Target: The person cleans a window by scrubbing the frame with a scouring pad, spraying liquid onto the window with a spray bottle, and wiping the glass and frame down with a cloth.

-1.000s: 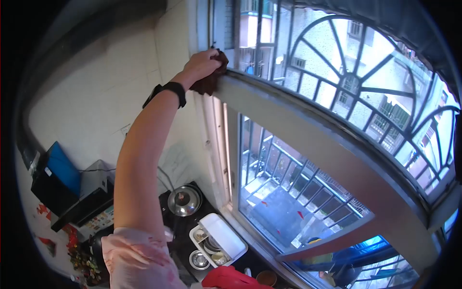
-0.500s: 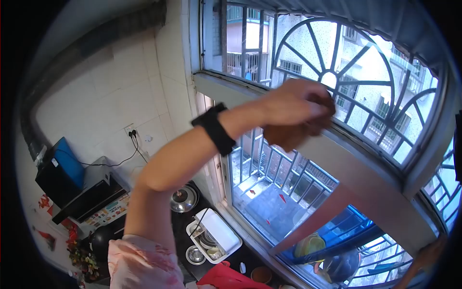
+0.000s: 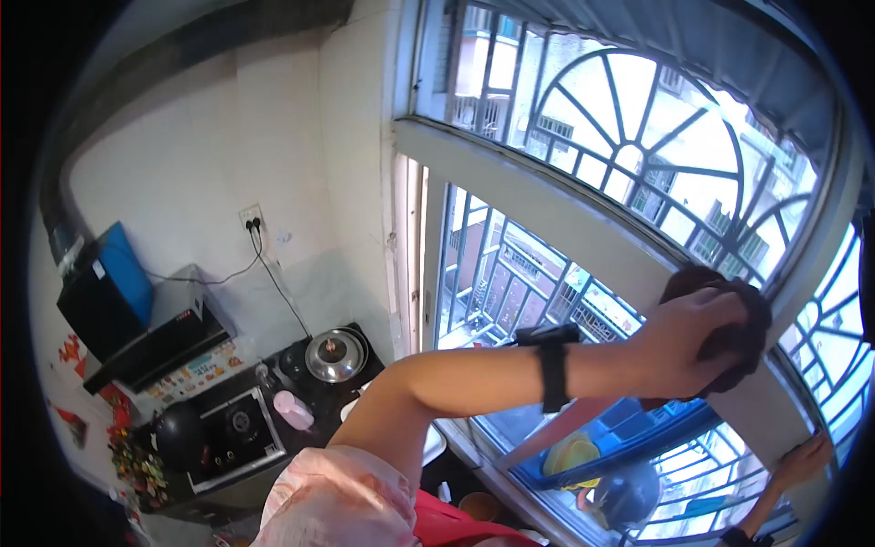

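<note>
My left hand (image 3: pixel 697 342) is closed on a bunched dark brown cloth (image 3: pixel 756 333), pressed against the window's light crossbar at the right. The cloth spreads past the fingers and hides part of the frame. A black band (image 3: pixel 552 369) circles that wrist. Far lower right, my right hand (image 3: pixel 804 460) grips the upright window frame (image 3: pixel 802 401), with its fingertips at the edge.
Barred panes (image 3: pixel 629 155) lie above and below the crossbar (image 3: pixel 547 196). Outside, a yellow basket (image 3: pixel 570 459) stands by the bars. At lower left are a gas stove (image 3: pixel 239 438), a lidded pot (image 3: pixel 335 356), a pink container (image 3: pixel 293 410) and a range hood (image 3: pixel 164 342).
My left hand has moved right and down along the crossbar with the brown cloth. The view has shifted, bringing the stove and my right hand more into sight.
</note>
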A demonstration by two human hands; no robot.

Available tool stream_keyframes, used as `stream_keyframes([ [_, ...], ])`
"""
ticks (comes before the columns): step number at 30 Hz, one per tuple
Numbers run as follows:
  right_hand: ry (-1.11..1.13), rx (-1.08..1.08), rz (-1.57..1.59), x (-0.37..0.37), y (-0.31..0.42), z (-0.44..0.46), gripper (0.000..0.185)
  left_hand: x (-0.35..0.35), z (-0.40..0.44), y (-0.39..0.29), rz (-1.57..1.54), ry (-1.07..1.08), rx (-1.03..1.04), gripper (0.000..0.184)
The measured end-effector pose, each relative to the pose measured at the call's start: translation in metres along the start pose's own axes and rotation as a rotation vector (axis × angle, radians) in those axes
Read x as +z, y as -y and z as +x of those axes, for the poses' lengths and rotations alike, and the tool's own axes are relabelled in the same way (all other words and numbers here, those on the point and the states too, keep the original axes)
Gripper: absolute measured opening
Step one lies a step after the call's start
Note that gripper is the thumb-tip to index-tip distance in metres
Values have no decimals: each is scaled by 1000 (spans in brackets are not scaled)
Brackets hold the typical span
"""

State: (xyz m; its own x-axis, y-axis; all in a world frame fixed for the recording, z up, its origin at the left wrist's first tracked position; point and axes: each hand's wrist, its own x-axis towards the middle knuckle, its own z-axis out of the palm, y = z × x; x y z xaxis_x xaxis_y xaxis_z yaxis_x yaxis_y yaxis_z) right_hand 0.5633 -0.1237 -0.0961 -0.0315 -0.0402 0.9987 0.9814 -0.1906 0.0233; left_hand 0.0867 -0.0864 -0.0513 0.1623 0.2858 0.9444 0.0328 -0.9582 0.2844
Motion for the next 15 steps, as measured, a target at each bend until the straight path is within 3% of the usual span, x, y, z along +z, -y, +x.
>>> stream_keyframes([
  [1,4,-8,-13,0,2,2,38,-26,-6,-6,11,-18,2,32],
  [3,46,26,-30,0,-4,2,38,-77,-16,2,65,-309,-30,29],
  [4,72,46,-47,0,-6,2,39,-117,-12,-2,377,-398,53,26],
  [6,44,42,-27,-3,0,4,38,-190,-2,29,626,-630,166,22],
  [9,9,-18,-48,-8,9,8,39,-270,0,100,709,-694,-57,27],
  [12,-5,47,5,-6,9,6,40,-245,-17,147,800,-768,-46,29],
  [15,15,61,-4,-11,22,9,39,-189,-17,126,803,-713,69,27],
])
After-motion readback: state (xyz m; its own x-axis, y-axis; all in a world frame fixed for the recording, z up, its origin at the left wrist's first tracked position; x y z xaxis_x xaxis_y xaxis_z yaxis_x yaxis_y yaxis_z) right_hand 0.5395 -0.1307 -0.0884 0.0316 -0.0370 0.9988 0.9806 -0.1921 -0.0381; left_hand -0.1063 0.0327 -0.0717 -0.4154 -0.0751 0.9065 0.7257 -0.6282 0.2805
